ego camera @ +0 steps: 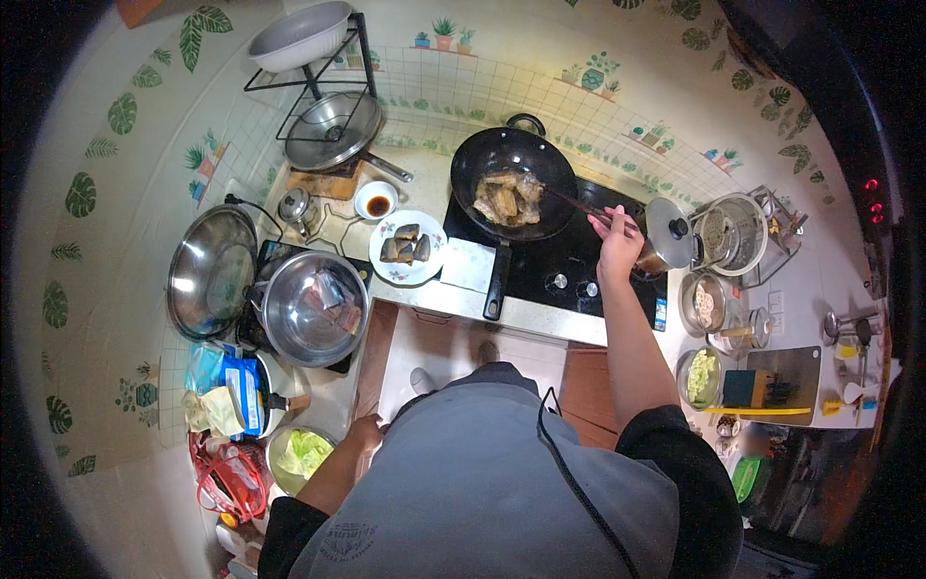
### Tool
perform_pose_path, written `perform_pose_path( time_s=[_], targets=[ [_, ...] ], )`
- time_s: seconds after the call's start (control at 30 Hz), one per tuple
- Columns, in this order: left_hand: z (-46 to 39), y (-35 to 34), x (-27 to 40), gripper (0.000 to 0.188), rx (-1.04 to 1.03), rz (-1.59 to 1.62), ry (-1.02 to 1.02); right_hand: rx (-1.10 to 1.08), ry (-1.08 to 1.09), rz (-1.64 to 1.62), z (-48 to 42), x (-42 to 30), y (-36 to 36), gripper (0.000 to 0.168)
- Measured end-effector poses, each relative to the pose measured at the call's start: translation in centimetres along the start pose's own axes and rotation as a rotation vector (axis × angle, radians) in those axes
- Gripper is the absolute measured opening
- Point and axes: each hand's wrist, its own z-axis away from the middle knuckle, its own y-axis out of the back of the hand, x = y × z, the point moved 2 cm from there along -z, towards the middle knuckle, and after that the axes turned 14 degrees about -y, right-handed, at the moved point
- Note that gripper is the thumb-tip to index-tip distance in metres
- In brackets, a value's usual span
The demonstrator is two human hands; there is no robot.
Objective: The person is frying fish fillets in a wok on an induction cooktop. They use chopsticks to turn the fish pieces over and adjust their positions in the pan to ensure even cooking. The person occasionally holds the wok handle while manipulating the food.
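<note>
My right hand (620,242) grips dark chopsticks (579,203), whose tips reach into a black wok (515,145) on the cooktop. Browned pieces of food, apparently fish, (508,199) lie in the wok. Its long handle (496,286) points towards me. Left of the wok, a floral white plate (409,273) holds several browned fish pieces (405,244). Behind it sits a small white bowl of dark sauce (377,206). My left hand (365,434) hangs low beside my body, near the counter edge; whether it holds anything cannot be told.
A steel bowl with raw fish pieces (315,347) stands at the left, beside a large metal lid (210,271). A lidded pot (669,235) is right of the wok. Bowls of cut vegetables (700,376) and lettuce (304,452) flank me. A paper towel (469,264) lies near the wok handle.
</note>
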Motion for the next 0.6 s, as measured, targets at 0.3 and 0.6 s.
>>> perform_pose_path(
  time_s=[0.3, 0.6],
  targets=[
    [1.5, 2.6, 2.9, 0.056, -0.011, 0.006, 0.007, 0.000, 0.032, 0.043, -0.9, 0.5, 0.2, 0.037],
    [2.1, 3.2, 4.1, 0.051, 0.095, 0.028, -0.012, -0.183, -0.005, 0.055, 3.1, 0.4, -4.0, 0.034]
  ],
)
